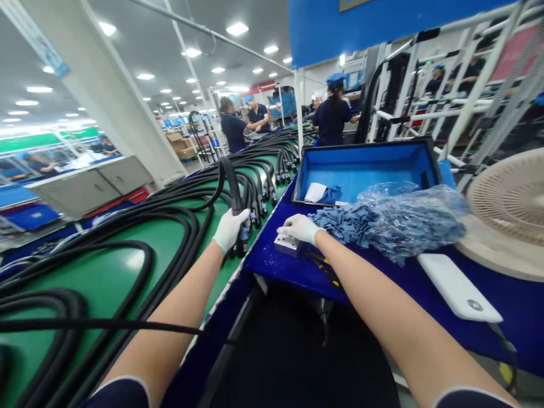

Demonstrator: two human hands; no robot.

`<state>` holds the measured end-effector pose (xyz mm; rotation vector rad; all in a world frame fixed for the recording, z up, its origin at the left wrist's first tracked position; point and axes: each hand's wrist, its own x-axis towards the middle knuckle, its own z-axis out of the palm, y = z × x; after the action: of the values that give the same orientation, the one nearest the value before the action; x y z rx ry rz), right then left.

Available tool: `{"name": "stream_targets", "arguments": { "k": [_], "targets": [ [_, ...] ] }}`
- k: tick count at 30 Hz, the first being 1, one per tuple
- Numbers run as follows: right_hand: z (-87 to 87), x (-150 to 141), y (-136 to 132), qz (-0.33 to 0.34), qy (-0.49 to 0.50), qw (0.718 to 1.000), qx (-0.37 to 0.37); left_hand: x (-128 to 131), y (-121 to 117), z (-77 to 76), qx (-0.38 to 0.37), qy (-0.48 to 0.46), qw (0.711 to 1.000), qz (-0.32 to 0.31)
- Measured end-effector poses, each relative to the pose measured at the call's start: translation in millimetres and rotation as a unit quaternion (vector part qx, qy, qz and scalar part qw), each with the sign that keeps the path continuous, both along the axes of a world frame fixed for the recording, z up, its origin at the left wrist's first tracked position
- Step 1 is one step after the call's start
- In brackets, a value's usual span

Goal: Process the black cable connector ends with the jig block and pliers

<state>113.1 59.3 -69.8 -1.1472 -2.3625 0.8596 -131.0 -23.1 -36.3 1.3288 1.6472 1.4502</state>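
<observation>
My left hand (232, 229), in a white glove, is wrapped round a thick black corrugated hose (232, 184) near its connector end. The hose arches upward from my grip, above a green bench. My right hand (300, 228), also gloved, is over a small grey metal block (288, 245) with holes in its face. Its fingers are drawn together at the block's top; what they pinch, if anything, is too small to make out. Just behind the right wrist lies a heap of small blue pieces (346, 224). Black-and-yellow pliers (325, 266) rest below that wrist.
Long black hoses (170, 212) run along the green bench (100, 272). On the blue table are a blue bin (365, 164), a clear plastic bag (412, 221), a white flat device (459, 286) and a round fan (510, 209). Several people (334, 116) stand farther back.
</observation>
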Motion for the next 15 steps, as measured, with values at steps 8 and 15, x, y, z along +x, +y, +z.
{"name": "stream_targets", "arguments": {
  "k": [8, 15],
  "targets": [
    [-16.1, -9.3, 7.4, -0.001, -0.048, 0.998, 0.046, -140.3, -157.6, -33.7, -0.251, 0.195, 0.935, 0.16],
    [-27.8, -10.0, 11.3, 0.002, -0.061, 0.995, 0.082, -153.9, -280.4, -60.9, -0.442, 0.297, 0.829, 0.169]
  ]
}}
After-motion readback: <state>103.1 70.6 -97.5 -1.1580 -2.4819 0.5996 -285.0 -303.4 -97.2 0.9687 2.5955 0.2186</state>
